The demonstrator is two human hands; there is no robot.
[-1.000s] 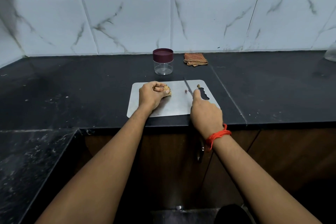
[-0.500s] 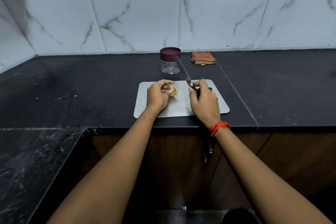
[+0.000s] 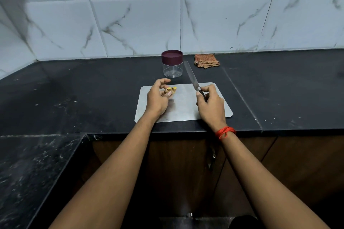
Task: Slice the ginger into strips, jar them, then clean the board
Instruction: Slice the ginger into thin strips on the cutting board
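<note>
On board (image 3: pixel 186 111), ginger (image 3: pixel 170 89) pinched in left fingers (image 3: pixel 163 80), right hand (image 3: pixel 211 106) gripping knife (image 3: pixel 191 76)

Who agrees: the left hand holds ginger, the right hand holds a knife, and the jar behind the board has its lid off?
Wrong on the lid: the head view shows it on the jar, not off. The rest stands: the left hand holds ginger, the right hand holds a knife, and the jar stands behind the board.
</note>
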